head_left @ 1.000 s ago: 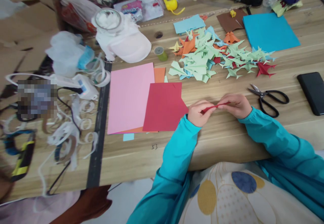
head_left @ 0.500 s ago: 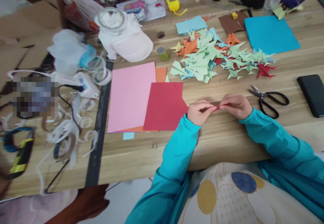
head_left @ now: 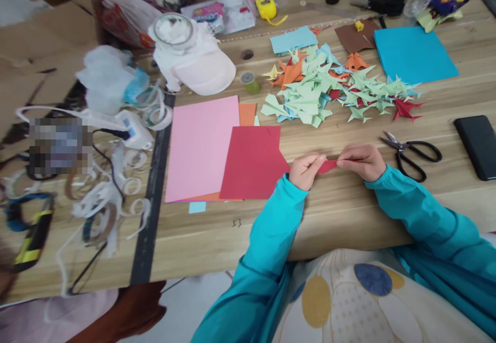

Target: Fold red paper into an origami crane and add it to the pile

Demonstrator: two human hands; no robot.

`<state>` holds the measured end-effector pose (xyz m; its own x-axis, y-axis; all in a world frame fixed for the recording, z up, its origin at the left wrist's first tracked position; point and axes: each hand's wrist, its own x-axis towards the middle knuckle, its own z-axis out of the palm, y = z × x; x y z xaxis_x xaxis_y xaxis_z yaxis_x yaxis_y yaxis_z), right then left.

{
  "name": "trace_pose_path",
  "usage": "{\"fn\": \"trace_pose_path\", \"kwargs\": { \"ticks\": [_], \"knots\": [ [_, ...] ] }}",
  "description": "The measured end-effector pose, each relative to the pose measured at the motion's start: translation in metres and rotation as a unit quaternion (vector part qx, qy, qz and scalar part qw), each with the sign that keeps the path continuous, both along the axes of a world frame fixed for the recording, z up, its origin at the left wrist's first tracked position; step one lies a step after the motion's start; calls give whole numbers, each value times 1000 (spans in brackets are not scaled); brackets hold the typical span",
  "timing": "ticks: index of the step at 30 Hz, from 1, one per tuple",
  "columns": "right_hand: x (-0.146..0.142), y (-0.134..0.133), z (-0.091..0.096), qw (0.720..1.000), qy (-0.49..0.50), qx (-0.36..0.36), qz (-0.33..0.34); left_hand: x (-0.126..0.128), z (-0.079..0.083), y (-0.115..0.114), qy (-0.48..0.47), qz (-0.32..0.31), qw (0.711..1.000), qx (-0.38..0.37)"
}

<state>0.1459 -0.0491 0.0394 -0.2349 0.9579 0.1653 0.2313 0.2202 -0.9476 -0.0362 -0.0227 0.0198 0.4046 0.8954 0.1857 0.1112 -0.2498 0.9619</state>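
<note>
A small folded piece of red paper (head_left: 327, 166) is held between both hands just above the wooden table (head_left: 349, 214). My left hand (head_left: 306, 170) pinches its left end with curled fingers. My right hand (head_left: 360, 161) pinches its right end. Both arms wear teal sleeves. A red paper sheet (head_left: 251, 162) with a cut corner lies right beside my left hand, overlapping a pink sheet (head_left: 201, 146) and an orange sheet (head_left: 245, 114). Behind the hands lies a heap of folded paper cranes (head_left: 329, 87), mostly pale green.
Black scissors (head_left: 413, 152) lie to the right of my right hand, a black phone (head_left: 478, 144) beyond them. A blue paper sheet (head_left: 413, 53) lies at the back right. A white cap (head_left: 197, 64), tape rolls (head_left: 116, 193) and plastic bags crowd the left side.
The red paper between my hands has turned from a thin edge-on strip to show a wider flat face. My hands stay in nearly the same place.
</note>
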Motion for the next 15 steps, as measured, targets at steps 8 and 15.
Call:
{"fn": "trace_pose_path", "kwargs": {
  "ticks": [8, 15],
  "knots": [
    [2, 1, -3, 998, 14, -35, -42, 7, -6, -4, -27, 20, 999, -22],
    [1, 2, -9, 990, 51, -115, -70, 10, -9, -3, -69, 53, 984, -155]
  ]
}}
